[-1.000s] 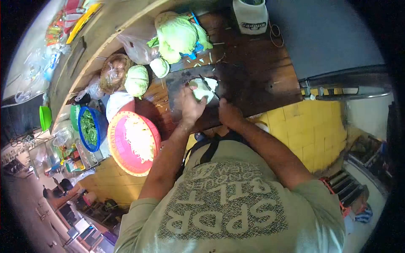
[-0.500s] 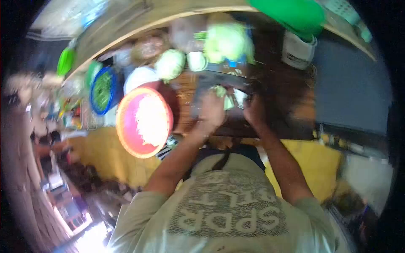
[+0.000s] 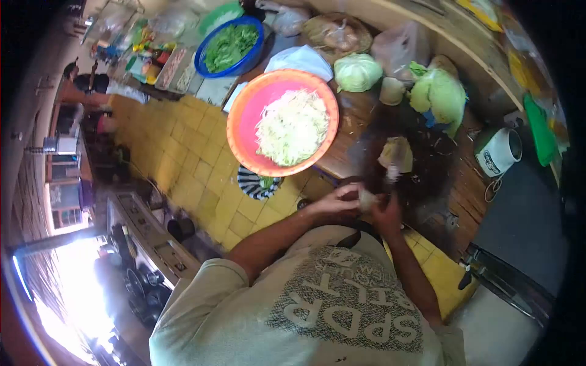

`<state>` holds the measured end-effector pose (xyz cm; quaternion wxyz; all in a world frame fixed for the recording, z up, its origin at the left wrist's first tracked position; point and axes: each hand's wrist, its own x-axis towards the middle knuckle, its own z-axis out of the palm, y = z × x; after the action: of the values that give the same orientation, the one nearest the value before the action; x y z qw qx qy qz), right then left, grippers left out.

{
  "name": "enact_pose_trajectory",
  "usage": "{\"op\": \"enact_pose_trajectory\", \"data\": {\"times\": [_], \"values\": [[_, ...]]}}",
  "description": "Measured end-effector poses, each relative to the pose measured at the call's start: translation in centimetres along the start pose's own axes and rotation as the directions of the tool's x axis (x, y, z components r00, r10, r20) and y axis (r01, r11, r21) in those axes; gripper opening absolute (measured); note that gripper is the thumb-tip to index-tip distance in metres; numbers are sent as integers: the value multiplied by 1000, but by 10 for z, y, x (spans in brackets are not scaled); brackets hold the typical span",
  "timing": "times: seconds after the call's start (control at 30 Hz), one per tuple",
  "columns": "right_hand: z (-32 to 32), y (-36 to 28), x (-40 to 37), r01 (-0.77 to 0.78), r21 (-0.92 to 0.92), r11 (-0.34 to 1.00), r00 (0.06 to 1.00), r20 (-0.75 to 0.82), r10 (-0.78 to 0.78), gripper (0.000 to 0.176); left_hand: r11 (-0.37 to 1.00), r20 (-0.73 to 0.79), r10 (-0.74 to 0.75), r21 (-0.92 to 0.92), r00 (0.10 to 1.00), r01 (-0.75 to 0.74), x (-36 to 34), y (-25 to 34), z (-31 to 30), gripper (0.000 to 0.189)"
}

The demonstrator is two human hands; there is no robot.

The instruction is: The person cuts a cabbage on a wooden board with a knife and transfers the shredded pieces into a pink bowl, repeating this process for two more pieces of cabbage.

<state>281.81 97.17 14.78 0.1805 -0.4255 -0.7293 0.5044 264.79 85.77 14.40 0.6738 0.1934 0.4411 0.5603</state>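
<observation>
Close to my body at the table's front edge, my left hand [image 3: 343, 200] is closed, its fingertips at a small pale piece [image 3: 367, 199], perhaps cabbage. My right hand [image 3: 386, 212] is close beside it, fingers curled round what looks like a knife; its blurred pale blade [image 3: 392, 173] points away from me. Just beyond the blade, a yellowish-green cabbage chunk [image 3: 398, 152] rests on the dark work surface [image 3: 427, 183]. To the left stands a pink basin [image 3: 242, 125] with an orange rim, heaped with shredded cabbage [image 3: 292, 128].
A whole cabbage [image 3: 358, 73] and a partly leafed cabbage [image 3: 447, 97] lie at the back. Further left is a blue basin [image 3: 199, 64] of chopped greens. A white bucket [image 3: 490, 154] stands right. Behind are plastic bags [image 3: 400, 49]. Yellow floor tiles [image 3: 201, 171] show below.
My view has swung, so the pink basin sits nearer the middle. Both hands have drawn back from the board toward my body, and the cabbage chunk now lies apart from my left hand.
</observation>
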Motion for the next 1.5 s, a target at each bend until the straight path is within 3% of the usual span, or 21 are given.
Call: {"op": "enact_pose_trajectory", "data": {"times": [0.07, 0.13, 0.2, 0.23, 0.27, 0.33, 0.4, 0.47, 0.53, 0.57, 0.63, 0.67, 0.7, 0.77, 0.9, 0.97, 1.07, 1.13, 1.2, 1.3, 1.5], "values": [[38, -9, -11, 79, -31, 996, 991, 107, -75, 47, 921, -42, -237, -328, 971, 211, -35, -20, -41, 40], [61, -18, -19, -30, -185, 982, 934, 346, 94, 46, 917, -182, -133, -396, 974, 51, -69, -46, -83, 33], [69, -20, -31, -36, -132, 991, 941, 331, 78, 43, 894, -327, -137, -448, 935, -25, -104, -88, -155, 30], [71, -8, -36, -24, -119, 993, 955, 291, 58, 42, 950, -461, 311, 173, 831, -260, -120, -92, -179, 27], [70, 0, -40, -15, -108, 994, 968, 248, 42, 40, 597, -292, 714, 729, 637, -335, -138, -94, -201, 24], [65, -5, -49, 19, -139, 990, 985, 173, 6, 40, 1000, -785, 2, -5, 619, -8, -166, -93, -263, 19], [61, 11, -59, 47, -169, 984, 996, 87, -32, 40, 960, -878, -144, -236, 456, -150, -180, -66, -275, 14], [53, 65, -75, -126, 90, 988, 990, 80, 119, 38, 974, -953, -226, -222, 200, 44, -182, -35, -263, 17], [40, 55, -90, -213, 13, 977, 975, -61, 213, 32, 919, -874, -207, -20, 439, 393, -188, -31, -266, 39], [41, 62, -97, -237, 114, 965, 952, -170, 255, 26, 912, -842, -214, 9, 495, 410, -183, -51, -284, 39], [21, 74, -106, -351, 21, 936, 907, -239, 346, 25, 902, -394, -426, -113, 814, 417, -151, -100, -322, 42], [15, 78, -109, -444, -61, 894, 876, -241, 418, 25, 851, -547, -303, 213, 780, 480, -131, -47, -219, 35], [12, 74, -109, -397, -237, 887, 876, -385, 290, 28, 766, -488, -289, 399, 824, 505, -104, -42, -194, 31], [-3, 75, -104, -415, -218, 883, 847, -448, 287, 31, 650, -219, -92, 725, 971, 225, -48, -21, -133, 27], [-29, 77, -76, -497, -216, 841, 810, -463, 360, 40, 189, 346, 221, 902, 912, -388, 63, 46, -22, 35], [-41, 96, -65, -372, -247, 895, 884, -388, 260, 47, -409, 637, 247, 751, 730, -518, 133, 61, -6, 49], [-51, 87, -46, -407, -157, 900, 860, -397, 320, 50, -232, 514, 49, 840, 857, -491, 173, 85, 26, 54], [-64, 76, -40, -477, -131, 869, 858, -284, 428, 53, -298, 457, -88, 836, 885, -461, 190, 74, 34, 63], [-60, 96, -36, -383, -209, 900, 899, -308, 311, 56, -394, 276, -100, 871, 956, -293, 174, 79, 75, 64], [-63, 95, -29, -506, -175, 844, 860, -178, 478, 42, -476, 271, -145, 824, 952, -307, 176, 77, 99, 65], [-83, 35, -3, -368, -205, 907, 928, -135, 346, 42, -593, 288, -328, 679, 900, -434, 201, 80, 108, 69]]}}
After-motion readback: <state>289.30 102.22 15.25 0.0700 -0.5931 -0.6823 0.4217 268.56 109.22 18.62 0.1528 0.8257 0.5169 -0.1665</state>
